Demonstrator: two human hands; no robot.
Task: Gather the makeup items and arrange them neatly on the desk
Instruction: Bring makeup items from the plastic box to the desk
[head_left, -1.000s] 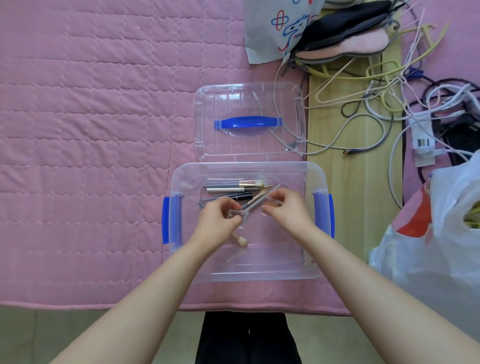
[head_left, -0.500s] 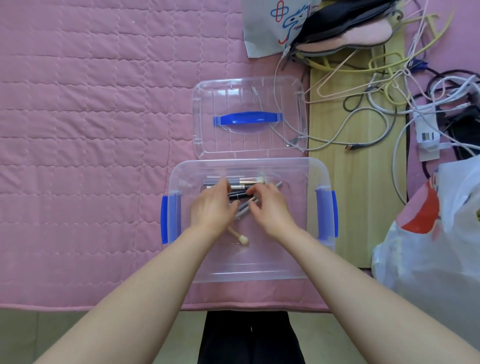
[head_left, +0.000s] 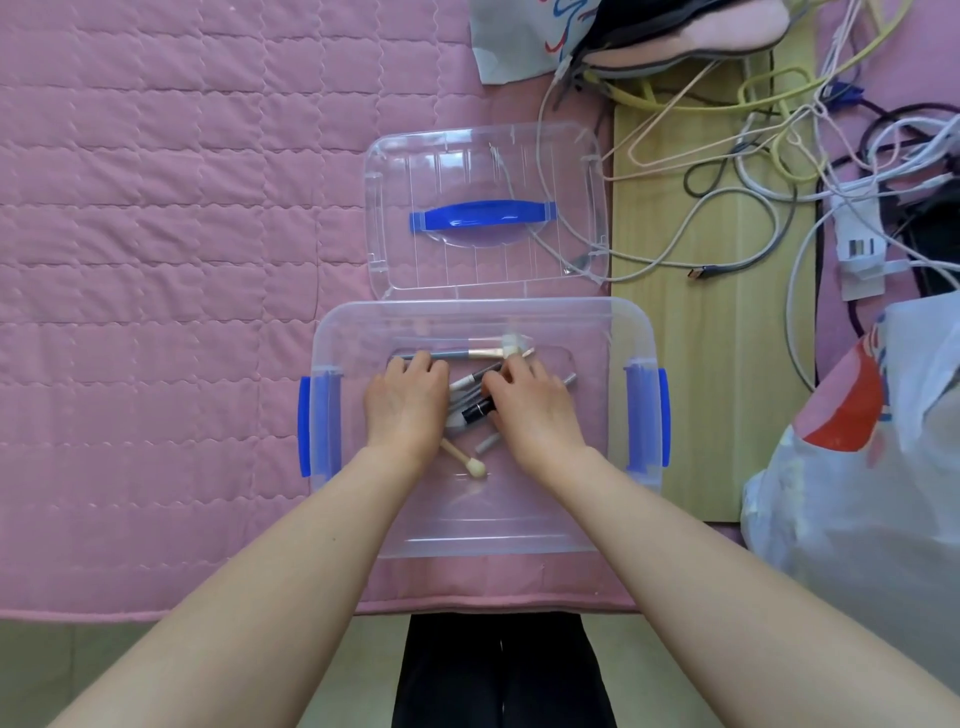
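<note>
Clear plastic box (head_left: 618, 332) holds the makeup brushes (head_left: 470, 395). Both hands, left hand (head_left: 405, 402) and right hand (head_left: 535, 410), rest curled on the pile; I cannot tell if the fingers grip any. Nothing is lined up yet.

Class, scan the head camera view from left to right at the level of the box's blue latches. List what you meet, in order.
Pink quilted cover → left blue latch → left hand → right hand → right blue latch → wooden board → white plastic bag.
</note>
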